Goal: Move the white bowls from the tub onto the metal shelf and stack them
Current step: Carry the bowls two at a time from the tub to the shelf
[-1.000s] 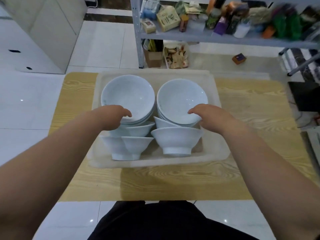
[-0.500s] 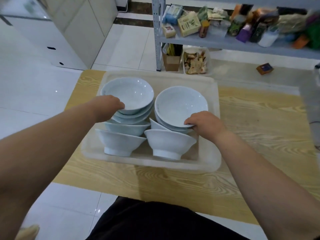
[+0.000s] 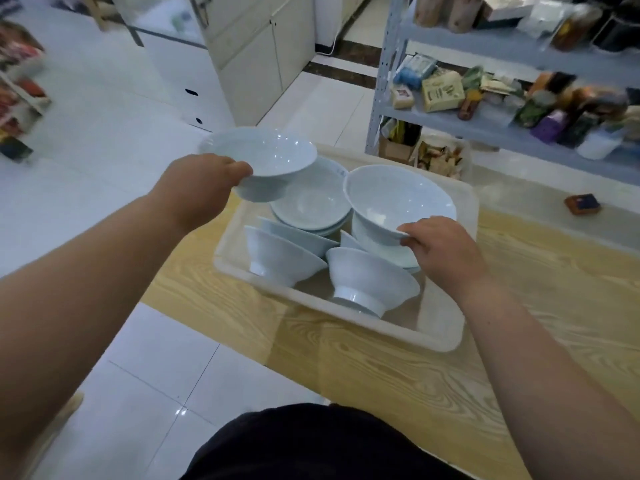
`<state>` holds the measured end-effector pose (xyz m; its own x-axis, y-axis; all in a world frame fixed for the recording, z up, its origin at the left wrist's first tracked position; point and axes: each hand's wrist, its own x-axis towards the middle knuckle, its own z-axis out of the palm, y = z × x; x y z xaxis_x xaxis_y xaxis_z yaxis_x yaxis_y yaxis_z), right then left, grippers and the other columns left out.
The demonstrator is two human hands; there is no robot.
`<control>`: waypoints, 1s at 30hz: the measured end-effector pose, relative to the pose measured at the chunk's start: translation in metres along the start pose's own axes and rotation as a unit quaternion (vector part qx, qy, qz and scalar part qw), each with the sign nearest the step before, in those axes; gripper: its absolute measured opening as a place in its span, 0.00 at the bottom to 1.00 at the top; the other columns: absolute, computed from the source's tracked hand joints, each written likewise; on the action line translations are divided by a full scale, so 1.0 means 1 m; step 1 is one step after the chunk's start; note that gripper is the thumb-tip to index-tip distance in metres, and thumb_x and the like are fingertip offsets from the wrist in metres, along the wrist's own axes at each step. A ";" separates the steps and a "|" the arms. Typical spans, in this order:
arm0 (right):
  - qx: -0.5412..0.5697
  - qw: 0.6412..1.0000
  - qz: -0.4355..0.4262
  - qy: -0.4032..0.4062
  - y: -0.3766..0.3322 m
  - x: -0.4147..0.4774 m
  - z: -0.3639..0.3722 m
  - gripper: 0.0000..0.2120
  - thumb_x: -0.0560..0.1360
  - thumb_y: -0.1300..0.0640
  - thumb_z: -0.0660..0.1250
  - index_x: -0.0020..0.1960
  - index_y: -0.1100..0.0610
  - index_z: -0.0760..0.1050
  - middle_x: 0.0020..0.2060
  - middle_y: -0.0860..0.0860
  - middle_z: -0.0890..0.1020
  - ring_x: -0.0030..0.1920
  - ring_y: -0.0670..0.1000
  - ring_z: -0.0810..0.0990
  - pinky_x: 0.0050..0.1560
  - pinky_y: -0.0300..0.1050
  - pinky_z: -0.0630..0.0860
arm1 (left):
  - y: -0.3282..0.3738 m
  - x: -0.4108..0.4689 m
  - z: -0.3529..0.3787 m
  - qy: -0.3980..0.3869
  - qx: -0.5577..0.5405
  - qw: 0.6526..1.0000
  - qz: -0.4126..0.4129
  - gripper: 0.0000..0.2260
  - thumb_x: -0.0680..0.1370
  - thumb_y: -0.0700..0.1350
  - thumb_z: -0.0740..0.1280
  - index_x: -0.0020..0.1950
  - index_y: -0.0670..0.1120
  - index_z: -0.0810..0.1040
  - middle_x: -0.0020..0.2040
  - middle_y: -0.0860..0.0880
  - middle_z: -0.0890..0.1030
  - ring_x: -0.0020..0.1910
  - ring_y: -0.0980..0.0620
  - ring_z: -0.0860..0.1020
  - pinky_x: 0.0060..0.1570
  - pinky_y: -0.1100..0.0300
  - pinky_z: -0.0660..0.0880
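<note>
**Over the tub: one bowl in each hand**

At the tub's far left corner, my left hand is gripping a white bowl. The thumb is hooking over the near rim and the fingers are curling under the wall. That bowl is hanging upright above the left stack, clear of it.

On the right side, my right hand is pinching the near rim of the top bowl of the right stack. It is tipping slightly, and I cannot tell whether it is free of the bowls beneath.

The leaning bowls are lying tilted along the tub's near wall. The tub is sitting on the wooden table. The metal shelf is standing beyond it, with packets and jars crowding its tiers.

Handling, as I am judging it:
- The bowls are reading as glazed ceramic, so stiff, slick and quick to chip. Each is looking weighty enough to lever against a rim pinch.
- I am trusting the left-hand hold more, with the thumb on the rim and the fingers under the wall near the foot ring.
- The right-hand pinch is looking marginal, so I am wanting fingers underneath before carrying.
- Nested bowls may be clinging together, so I am favouring a straight upward lift.
- At the shelf I am planning a gentle landing, foot settling into the bowl below.
</note>
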<state>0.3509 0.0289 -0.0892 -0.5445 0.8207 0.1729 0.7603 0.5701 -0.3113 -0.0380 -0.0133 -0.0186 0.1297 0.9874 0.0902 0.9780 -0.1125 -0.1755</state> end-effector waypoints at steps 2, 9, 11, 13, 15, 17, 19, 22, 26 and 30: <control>0.007 1.000 -0.026 0.013 -0.027 0.004 -0.004 0.06 0.76 0.62 0.70 0.51 0.56 0.83 0.39 0.53 0.84 0.41 0.58 0.78 0.42 0.51 0.75 | -0.013 -0.039 -0.013 0.028 -0.010 0.999 -0.039 0.17 0.74 0.32 0.62 0.57 0.49 0.78 0.46 0.46 0.82 0.40 0.39 0.78 0.32 0.56 0.65; 0.047 0.984 -0.174 -0.007 -0.169 0.019 0.014 0.08 0.75 0.60 0.68 0.52 0.59 0.83 0.39 0.54 0.84 0.41 0.58 0.81 0.42 0.54 0.77 | -0.053 -0.235 -0.021 0.025 -0.039 0.975 -0.217 0.19 0.69 0.28 0.65 0.52 0.49 0.80 0.41 0.46 0.82 0.34 0.40 0.76 0.29 0.59 0.63; 0.062 0.972 -0.225 -0.023 -0.217 0.025 0.027 0.08 0.75 0.59 0.68 0.51 0.58 0.83 0.38 0.53 0.84 0.40 0.58 0.81 0.40 0.54 0.78 | -0.063 -0.294 -0.013 0.009 -0.038 0.959 -0.282 0.20 0.70 0.29 0.64 0.54 0.50 0.79 0.42 0.48 0.82 0.36 0.41 0.76 0.30 0.59 0.62; 0.075 0.958 -0.275 -0.044 -0.267 0.029 0.046 0.07 0.74 0.60 0.69 0.51 0.58 0.83 0.39 0.53 0.85 0.40 0.59 0.82 0.40 0.54 0.78 | -0.068 -0.353 -0.009 -0.003 -0.037 0.938 -0.343 0.20 0.70 0.30 0.64 0.54 0.50 0.79 0.42 0.48 0.82 0.36 0.42 0.76 0.30 0.59 0.61; 0.089 0.940 -0.321 -0.067 -0.318 0.029 0.066 0.07 0.75 0.59 0.68 0.50 0.57 0.83 0.38 0.52 0.85 0.40 0.58 0.82 0.39 0.54 0.78 | -0.069 -0.410 -0.006 -0.003 -0.031 0.918 -0.395 0.18 0.70 0.30 0.66 0.54 0.49 0.80 0.42 0.48 0.82 0.37 0.42 0.77 0.30 0.60 0.62; 0.096 0.918 -0.373 -0.092 -0.366 0.026 0.087 0.07 0.75 0.58 0.67 0.50 0.56 0.82 0.35 0.52 0.83 0.37 0.57 0.80 0.37 0.53 0.76 | -0.066 -0.463 -0.005 0.000 -0.021 0.897 -0.442 0.17 0.71 0.32 0.67 0.55 0.48 0.81 0.43 0.47 0.83 0.38 0.42 0.79 0.30 0.59 0.66; 0.091 0.894 -0.422 -0.116 -0.407 0.023 0.102 0.05 0.75 0.60 0.68 0.49 0.56 0.82 0.33 0.52 0.81 0.35 0.57 0.78 0.35 0.52 0.75 | -0.060 -0.504 -0.005 0.005 -0.009 0.874 -0.486 0.16 0.71 0.32 0.68 0.55 0.47 0.82 0.44 0.46 0.84 0.39 0.41 0.80 0.31 0.55 0.72; 0.091 0.850 -0.493 -0.158 -0.471 0.014 0.125 0.05 0.74 0.62 0.71 0.48 0.55 0.82 0.33 0.51 0.80 0.34 0.57 0.77 0.34 0.53 0.75 | -0.040 -0.562 -0.008 0.021 -0.002 0.832 -0.555 0.16 0.70 0.30 0.69 0.54 0.45 0.82 0.42 0.45 0.83 0.39 0.40 0.80 0.31 0.52 0.75; 0.105 0.778 -0.584 -0.206 -0.545 -0.002 0.153 0.06 0.74 0.64 0.72 0.47 0.54 0.81 0.31 0.50 0.78 0.34 0.56 0.76 0.33 0.51 0.74 | 0.002 -0.621 -0.012 0.006 0.032 0.766 -0.642 0.15 0.69 0.34 0.65 0.52 0.46 0.82 0.42 0.47 0.83 0.39 0.41 0.80 0.30 0.54 0.72; 0.121 0.689 -0.673 -0.238 -0.607 -0.023 0.174 0.06 0.73 0.64 0.71 0.47 0.54 0.81 0.34 0.51 0.81 0.37 0.58 0.78 0.35 0.52 0.77 | 0.061 -0.652 -0.024 -0.019 0.037 0.655 -0.754 0.17 0.64 0.33 0.75 0.50 0.48 0.81 0.40 0.50 0.82 0.40 0.42 0.78 0.32 0.57 0.64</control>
<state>-0.1603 -0.3428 -0.0671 -0.7970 -0.5851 0.1497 -0.5986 0.7323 -0.3247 -0.0585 -0.6668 -0.0647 -0.9811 -0.0289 0.1915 -0.0222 0.9991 0.0370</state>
